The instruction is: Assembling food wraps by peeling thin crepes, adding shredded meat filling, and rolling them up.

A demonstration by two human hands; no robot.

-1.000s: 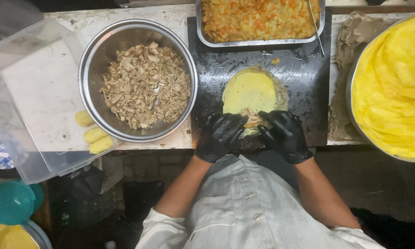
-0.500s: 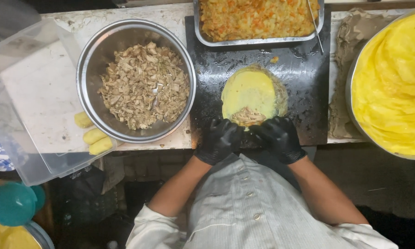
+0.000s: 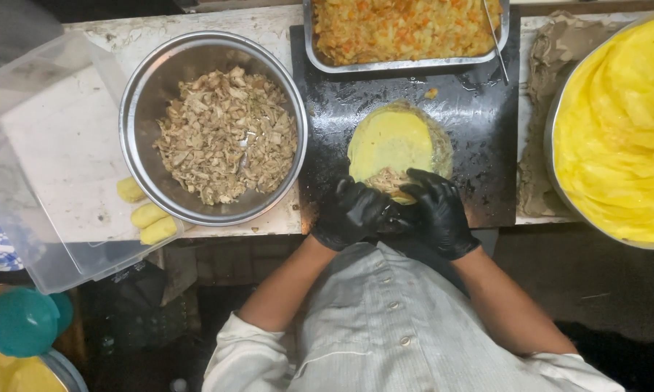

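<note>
Left hand [image 3: 352, 213], black-gloved: curled onto near edge of yellow wrapper [image 3: 392, 141], fingers bent over shredded filling [image 3: 386, 179] at that edge. Right hand [image 3: 434, 210], black-gloved: pressed against left hand, fingers likewise folded onto wrapper's near edge; grip on edge apparently pinched shut, though gloves hide fingertips.

Wrapper: round, flat, on black board [image 3: 479, 116], mid-board, just beyond both hands.

Metal tray [image 3: 407, 64] of orange-and-yellow chopped mix: at far edge of board, thin metal utensil [image 3: 495, 40] leaning in right end.

Steel bowl [image 3: 134, 138] of shredded pale meat: left of board, touching its edge.

Large bowl of stacked yellow sheets [image 3: 617, 131]: far right, crumpled brown paper [image 3: 541, 87] between it and board.

Clear plastic box [image 3: 43, 167]: far left, three yellow rolls [image 3: 147, 215] inside near steel bowl.

Teal lid [image 3: 20, 321]: lower left, below counter.
</note>
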